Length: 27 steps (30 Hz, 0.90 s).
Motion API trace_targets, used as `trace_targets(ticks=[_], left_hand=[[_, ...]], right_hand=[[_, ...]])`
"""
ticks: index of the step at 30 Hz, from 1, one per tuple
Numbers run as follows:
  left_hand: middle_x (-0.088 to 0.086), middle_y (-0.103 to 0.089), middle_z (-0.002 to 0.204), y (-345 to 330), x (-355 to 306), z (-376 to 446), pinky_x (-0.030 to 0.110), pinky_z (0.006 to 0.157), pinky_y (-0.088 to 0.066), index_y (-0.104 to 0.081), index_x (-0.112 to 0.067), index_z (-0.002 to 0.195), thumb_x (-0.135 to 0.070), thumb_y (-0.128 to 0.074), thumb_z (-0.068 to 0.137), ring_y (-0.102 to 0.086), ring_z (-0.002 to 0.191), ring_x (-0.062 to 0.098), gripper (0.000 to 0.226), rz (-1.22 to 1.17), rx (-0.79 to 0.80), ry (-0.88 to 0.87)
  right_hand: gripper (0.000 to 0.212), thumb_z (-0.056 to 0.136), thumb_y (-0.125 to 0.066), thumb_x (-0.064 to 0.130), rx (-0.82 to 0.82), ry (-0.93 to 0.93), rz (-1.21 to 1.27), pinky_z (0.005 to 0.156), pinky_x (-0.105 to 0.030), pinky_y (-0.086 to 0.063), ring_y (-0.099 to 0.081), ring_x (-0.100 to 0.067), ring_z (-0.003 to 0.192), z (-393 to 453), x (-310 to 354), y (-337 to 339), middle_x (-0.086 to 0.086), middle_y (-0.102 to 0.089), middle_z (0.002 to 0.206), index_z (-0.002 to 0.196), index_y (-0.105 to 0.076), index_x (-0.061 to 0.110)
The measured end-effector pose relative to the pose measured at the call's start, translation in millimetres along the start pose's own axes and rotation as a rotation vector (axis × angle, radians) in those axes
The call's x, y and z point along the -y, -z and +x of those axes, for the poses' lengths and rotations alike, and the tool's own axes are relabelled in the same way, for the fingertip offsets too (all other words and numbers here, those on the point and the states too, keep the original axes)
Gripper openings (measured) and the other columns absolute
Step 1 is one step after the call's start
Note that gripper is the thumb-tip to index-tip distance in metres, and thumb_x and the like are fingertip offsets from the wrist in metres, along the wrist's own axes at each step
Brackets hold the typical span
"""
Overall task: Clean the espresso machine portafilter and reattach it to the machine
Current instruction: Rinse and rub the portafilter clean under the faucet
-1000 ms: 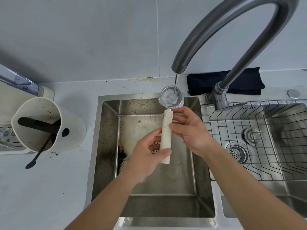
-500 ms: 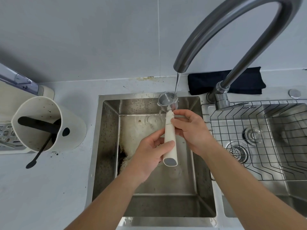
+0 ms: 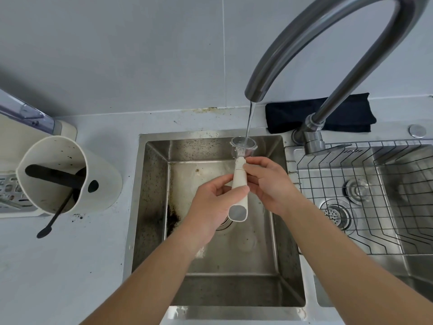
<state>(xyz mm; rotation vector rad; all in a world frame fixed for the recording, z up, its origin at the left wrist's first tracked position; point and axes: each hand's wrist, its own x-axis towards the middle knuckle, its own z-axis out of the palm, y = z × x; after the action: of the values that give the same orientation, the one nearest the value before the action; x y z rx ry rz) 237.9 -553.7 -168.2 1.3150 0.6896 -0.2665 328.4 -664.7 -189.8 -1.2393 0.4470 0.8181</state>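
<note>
Under tap stream: portafilter [image 3: 241,177] basket now upright, catching water; both hands' fingers stay clamped on handle.

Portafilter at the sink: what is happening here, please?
A person rinses the portafilter under the running faucet. Both hands grip its cream handle: the left hand lower down, the right hand near the basket. Water falls into the metal basket over the small sink. It is not yet back on the machine.

Pale grey wall tiles [image 3: 117,43] rise at the far side; a speckled light countertop [image 3: 58,266] spreads left, stained along the far seam.
</note>
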Motion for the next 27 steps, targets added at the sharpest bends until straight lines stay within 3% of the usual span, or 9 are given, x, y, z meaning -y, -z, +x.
trace_targets(ticks=[5, 11, 16, 19, 23, 27], left_hand=[[0.002, -0.070, 0.080, -0.1, -11.7, 7.4, 0.038, 0.081, -0.050, -0.076, -0.041, 0.091, -0.036, -0.078, 0.060, -0.066, 0.074, 0.015, 0.031, -0.019, -0.020, -0.020], [-0.009, -0.068, 0.071, 3.1, -14.7, 11.2, 0.033, 0.076, -0.051, -0.075, -0.047, 0.087, -0.024, -0.077, 0.068, -0.066, 0.072, 0.013, 0.030, -0.013, 0.003, -0.077], [-0.015, -0.069, 0.076, 5.5, -10.8, 9.9, 0.029, 0.068, -0.055, -0.066, -0.044, 0.113, -0.015, -0.078, 0.076, -0.069, 0.071, 0.006, 0.049, 0.060, -0.009, -0.100], [-0.008, -0.069, 0.087, 4.6, -9.9, 8.7, 0.027, 0.061, -0.056, -0.061, -0.038, 0.125, -0.009, -0.078, 0.076, -0.070, 0.073, 0.008, 0.060, 0.064, -0.013, -0.095], [-0.006, -0.072, 0.096, 4.2, -7.3, 9.8, 0.027, 0.063, -0.055, -0.061, -0.052, 0.113, -0.008, -0.078, 0.076, -0.071, 0.082, 0.016, 0.059, 0.069, -0.003, -0.091], [-0.002, -0.074, 0.103, 0.1, -5.1, 10.0, 0.036, 0.070, -0.059, -0.061, -0.061, 0.100, -0.006, -0.073, 0.078, -0.072, 0.088, 0.019, 0.060, 0.087, 0.014, -0.075]], right_hand=[[0.006, 0.094, -0.060, 0.004, -0.026, 0.024, -0.019, 0.060, -0.025, -0.056, -0.067, -0.017, 0.071, 8.4, 11.7, -8.9, -0.011, -0.068, 0.090, 0.097, -0.060, 0.009], [0.008, 0.092, -0.062, 0.002, -0.068, 0.079, -0.026, 0.066, -0.028, -0.059, -0.066, -0.019, 0.075, 15.8, 22.3, -16.9, -0.012, -0.069, 0.090, 0.088, -0.061, 0.008], [0.010, 0.091, -0.061, -0.002, -0.056, 0.107, 0.042, 0.068, -0.031, -0.060, -0.069, -0.019, 0.072, 16.2, 24.8, -16.6, -0.012, -0.070, 0.087, 0.086, -0.061, 0.007], [0.010, 0.089, -0.062, -0.005, -0.047, 0.127, 0.083, 0.065, -0.030, -0.060, -0.070, -0.019, 0.069, 14.8, 26.4, -14.7, -0.013, -0.070, 0.090, 0.092, -0.061, 0.005], [0.014, 0.088, -0.062, -0.008, -0.032, 0.173, 0.077, 0.067, -0.030, -0.061, -0.068, -0.021, 0.075, 10.5, 30.1, -12.8, -0.013, -0.066, 0.091, 0.092, -0.060, 0.005], [0.018, 0.086, -0.062, -0.011, -0.051, 0.245, -0.002, 0.082, -0.038, -0.058, -0.063, -0.025, 0.087, 7.5, 28.7, -9.9, -0.010, -0.063, 0.090, 0.090, -0.060, 0.006]])
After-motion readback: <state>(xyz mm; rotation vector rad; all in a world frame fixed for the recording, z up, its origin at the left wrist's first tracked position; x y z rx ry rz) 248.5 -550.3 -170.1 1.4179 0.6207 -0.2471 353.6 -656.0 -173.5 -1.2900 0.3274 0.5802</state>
